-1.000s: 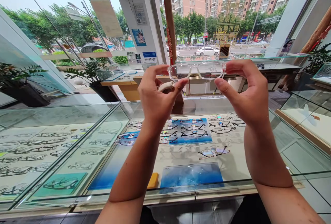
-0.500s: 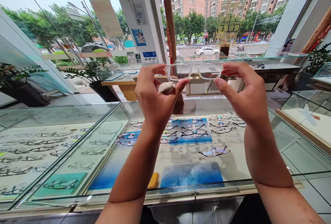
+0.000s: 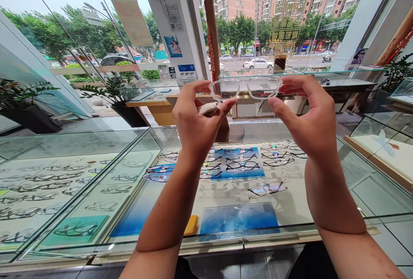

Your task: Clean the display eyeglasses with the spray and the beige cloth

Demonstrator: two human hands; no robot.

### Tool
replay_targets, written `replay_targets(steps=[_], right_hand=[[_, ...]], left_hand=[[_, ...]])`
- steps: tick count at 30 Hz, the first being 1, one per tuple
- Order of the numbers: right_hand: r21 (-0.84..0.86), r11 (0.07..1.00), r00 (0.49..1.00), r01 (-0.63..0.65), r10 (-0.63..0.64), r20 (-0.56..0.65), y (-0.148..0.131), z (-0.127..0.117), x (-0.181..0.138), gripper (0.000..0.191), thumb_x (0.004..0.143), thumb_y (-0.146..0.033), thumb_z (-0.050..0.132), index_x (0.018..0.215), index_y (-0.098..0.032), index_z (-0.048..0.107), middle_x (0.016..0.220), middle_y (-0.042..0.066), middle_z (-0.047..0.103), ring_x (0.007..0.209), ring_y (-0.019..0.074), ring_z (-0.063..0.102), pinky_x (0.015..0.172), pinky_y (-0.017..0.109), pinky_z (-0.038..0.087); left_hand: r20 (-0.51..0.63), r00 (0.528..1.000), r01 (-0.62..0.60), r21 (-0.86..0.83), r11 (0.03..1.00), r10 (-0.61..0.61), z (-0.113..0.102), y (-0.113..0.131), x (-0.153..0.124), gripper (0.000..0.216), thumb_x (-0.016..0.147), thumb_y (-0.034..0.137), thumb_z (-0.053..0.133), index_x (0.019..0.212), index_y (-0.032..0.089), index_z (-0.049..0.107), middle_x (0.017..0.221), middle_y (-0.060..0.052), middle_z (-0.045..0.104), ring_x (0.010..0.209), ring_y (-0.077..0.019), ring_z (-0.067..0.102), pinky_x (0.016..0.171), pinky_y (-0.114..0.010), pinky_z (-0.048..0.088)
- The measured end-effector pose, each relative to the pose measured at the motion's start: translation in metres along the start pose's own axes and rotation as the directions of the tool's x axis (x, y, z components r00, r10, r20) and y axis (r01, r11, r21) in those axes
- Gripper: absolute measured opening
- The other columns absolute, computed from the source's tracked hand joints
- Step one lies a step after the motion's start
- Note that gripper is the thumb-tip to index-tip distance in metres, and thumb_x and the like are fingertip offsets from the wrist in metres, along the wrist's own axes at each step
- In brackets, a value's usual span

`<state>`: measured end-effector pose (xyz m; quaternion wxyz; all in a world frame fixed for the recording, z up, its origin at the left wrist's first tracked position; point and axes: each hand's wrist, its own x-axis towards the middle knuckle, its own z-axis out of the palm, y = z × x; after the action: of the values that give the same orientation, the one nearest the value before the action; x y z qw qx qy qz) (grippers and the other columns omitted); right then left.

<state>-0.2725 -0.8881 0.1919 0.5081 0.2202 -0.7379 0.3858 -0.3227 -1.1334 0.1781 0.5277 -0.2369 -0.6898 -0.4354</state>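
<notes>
I hold a pair of clear-framed glasses (image 3: 245, 88) up at eye level, lenses facing me. My left hand (image 3: 195, 122) pinches the left end of the frame between thumb and forefinger, and a small whitish cloth (image 3: 208, 108) is tucked in its palm. My right hand (image 3: 309, 115) pinches the right end of the frame the same way. Both forearms rise from the bottom of the view over a glass display counter (image 3: 226, 236).
Several pairs of glasses (image 3: 241, 165) lie on blue and pale mats inside the counter, and another case (image 3: 48, 184) stretches to the left. A wooden post (image 3: 212, 34), potted plants (image 3: 122, 94) and shop windows onto a street stand behind.
The glasses dipped slightly left and came back level; both hands keep the same pinch on the frame ends.
</notes>
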Motion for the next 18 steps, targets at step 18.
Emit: replay_targets(steps=[18], right_hand=[[-0.012,0.999,0.999,0.044,-0.045,-0.012,0.0,0.003,-0.001,0.036,0.093,-0.034,0.081,0.127,-0.031,0.072,0.121,0.006,0.077,0.111,0.0315,0.074,0.108,0.059,0.061]], left_hand=[[-0.058,0.994,-0.097,-0.045,0.994,0.094,0.012,-0.013,-0.001,0.064,0.086,0.063,0.094,0.135,0.029,0.071,0.13,-0.007,0.078,0.071,-0.0155,0.065,0.061,-0.038,0.057]])
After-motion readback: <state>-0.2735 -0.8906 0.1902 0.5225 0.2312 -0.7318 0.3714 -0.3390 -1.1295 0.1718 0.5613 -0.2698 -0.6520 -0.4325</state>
